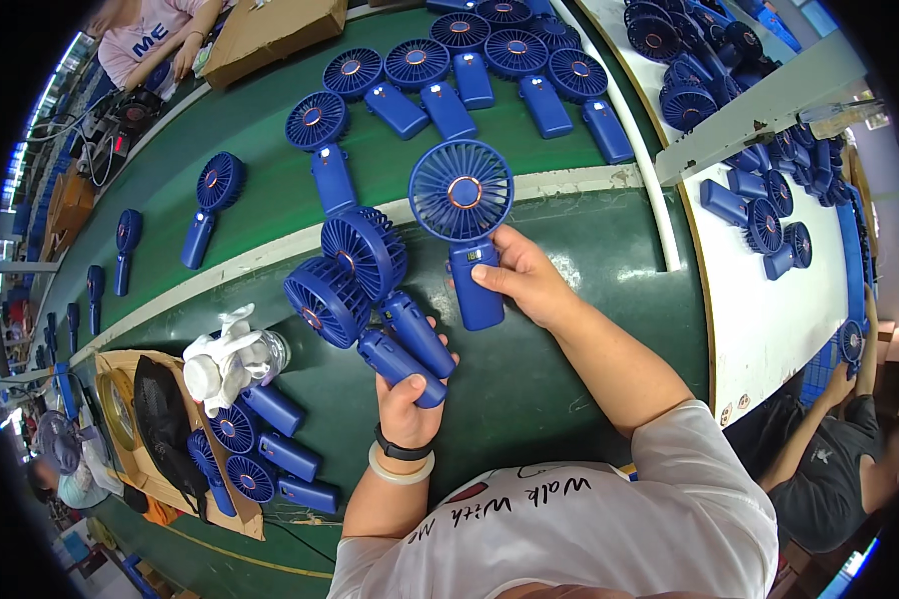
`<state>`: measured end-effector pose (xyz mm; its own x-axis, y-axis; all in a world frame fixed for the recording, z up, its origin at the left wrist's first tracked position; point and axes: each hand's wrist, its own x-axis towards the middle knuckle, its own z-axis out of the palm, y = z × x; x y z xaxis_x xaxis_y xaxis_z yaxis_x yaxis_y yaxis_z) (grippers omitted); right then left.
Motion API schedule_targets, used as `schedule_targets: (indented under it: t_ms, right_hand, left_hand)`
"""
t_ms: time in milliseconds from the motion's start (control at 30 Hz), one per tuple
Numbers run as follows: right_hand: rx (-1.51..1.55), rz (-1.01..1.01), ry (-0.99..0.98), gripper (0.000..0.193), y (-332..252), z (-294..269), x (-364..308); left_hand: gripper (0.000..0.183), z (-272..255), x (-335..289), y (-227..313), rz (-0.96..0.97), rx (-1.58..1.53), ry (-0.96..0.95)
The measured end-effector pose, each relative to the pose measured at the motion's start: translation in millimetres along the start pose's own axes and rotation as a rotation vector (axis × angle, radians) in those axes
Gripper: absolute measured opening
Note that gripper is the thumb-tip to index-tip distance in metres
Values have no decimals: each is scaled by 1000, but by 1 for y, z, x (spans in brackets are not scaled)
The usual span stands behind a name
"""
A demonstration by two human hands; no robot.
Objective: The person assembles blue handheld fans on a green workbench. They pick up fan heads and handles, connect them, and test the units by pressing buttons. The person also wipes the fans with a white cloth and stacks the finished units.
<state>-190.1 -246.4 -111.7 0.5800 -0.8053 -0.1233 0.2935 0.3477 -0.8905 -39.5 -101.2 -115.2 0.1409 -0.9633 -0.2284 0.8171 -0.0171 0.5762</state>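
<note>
In my right hand [529, 280] is a blue handheld fan [484, 311], held upright by its handle with the thumb pressed on the front. A small display glows on that handle, above the thumb. My left hand [410, 417] grips two more blue handheld fans [425, 344] by their handles, side by side. Their round heads lean up and to the left, overlapping each other. The fan in my right hand is apart from these two.
Several blue fans [440, 110] lie on the green belt [270, 190] beyond my hands. Left of me are a clear bottle [275, 349] draped with white gloves [225, 359], and more fans [285, 454] by a cardboard tray [250, 521]. A white tube [649, 170] borders a white table [749, 309] at right. Co-workers sit around.
</note>
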Motion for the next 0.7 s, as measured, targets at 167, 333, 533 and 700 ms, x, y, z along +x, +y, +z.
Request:
schedule_targets:
  t_ms: [167, 333, 533, 700]
  right_hand:
    - [-27, 43, -24, 50, 3, -5, 5]
    - [125, 271, -22, 71, -29, 15, 9]
    - [-362, 293, 16, 58, -96, 29, 135]
    - [-359, -491, 63, 46, -124, 52, 237]
  left_hand:
    - [64, 2, -1, 1, 0, 22, 40]
    - [67, 7, 2, 0, 24, 76, 65]
    - [75, 4, 1, -6, 116, 240, 23]
    - [76, 15, 2, 2, 190, 285, -37]
